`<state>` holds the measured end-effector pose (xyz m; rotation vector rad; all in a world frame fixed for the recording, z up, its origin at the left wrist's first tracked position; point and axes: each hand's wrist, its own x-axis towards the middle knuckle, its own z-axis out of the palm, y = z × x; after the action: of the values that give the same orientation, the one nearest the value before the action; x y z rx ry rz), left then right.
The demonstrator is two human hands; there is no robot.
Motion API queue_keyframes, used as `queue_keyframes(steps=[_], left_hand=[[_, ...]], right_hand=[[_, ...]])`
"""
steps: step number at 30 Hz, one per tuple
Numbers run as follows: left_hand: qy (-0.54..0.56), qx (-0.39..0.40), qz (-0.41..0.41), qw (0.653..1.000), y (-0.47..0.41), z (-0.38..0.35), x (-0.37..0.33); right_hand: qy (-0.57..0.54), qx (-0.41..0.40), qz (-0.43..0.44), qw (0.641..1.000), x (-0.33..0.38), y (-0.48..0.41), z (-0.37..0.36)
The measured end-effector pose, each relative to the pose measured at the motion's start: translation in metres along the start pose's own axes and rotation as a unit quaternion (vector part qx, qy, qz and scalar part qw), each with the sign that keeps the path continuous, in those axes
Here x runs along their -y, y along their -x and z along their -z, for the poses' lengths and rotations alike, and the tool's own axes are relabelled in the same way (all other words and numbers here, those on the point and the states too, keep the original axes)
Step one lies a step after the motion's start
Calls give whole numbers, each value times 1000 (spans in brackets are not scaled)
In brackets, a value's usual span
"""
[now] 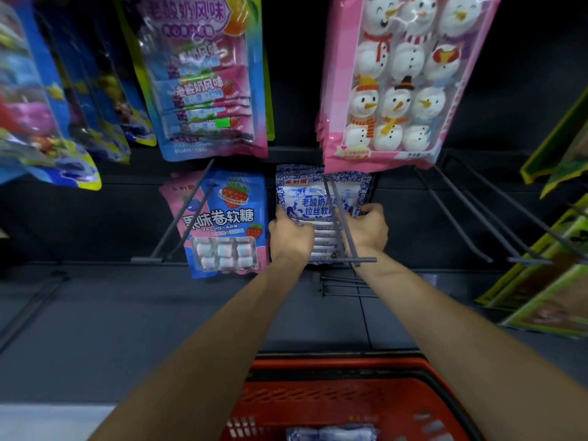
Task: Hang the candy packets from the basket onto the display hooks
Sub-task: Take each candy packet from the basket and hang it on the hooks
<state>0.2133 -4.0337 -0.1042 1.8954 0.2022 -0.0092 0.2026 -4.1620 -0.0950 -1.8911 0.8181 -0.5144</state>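
Two grips are closed on one glossy blue-and-white candy packet (318,198): the left grip (291,232) is curled round its left edge, the right grip (366,229) round its right edge. The flat, crinkled pouch is held up against a thin, dark, two-pronged metal hook (338,224), whose rods cross its front; whether it is threaded on them cannot be told. Just to the left, a blue-and-pink strawberry packet (226,218) is hung. Above, a pink packet of round white snowman sweets (397,78) is hung. Below, a red plastic basket (334,399) with slotted walls is seen, with a second blue-and-white packet (331,433) lying inside.
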Motion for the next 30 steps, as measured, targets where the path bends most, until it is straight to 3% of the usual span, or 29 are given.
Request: queue_keyframes(steps=[6,13,17,24,30], left_hand=[[-33,19,-3,999,16,11,-11],[-89,66,11,994,25,23,-16],[-127,113,33,985,41,38,-24],[-300,177,-85,934,99,77,-31],[-414,199,-182,869,161,113,-36]], right_hand=[[-13,24,19,999,-6,12,9],[5,106,23,994,2,25,27],[77,148,59,984,5,40,46],[194,214,162,943,-2,93,99],[305,304,271,861,0,149,167]])
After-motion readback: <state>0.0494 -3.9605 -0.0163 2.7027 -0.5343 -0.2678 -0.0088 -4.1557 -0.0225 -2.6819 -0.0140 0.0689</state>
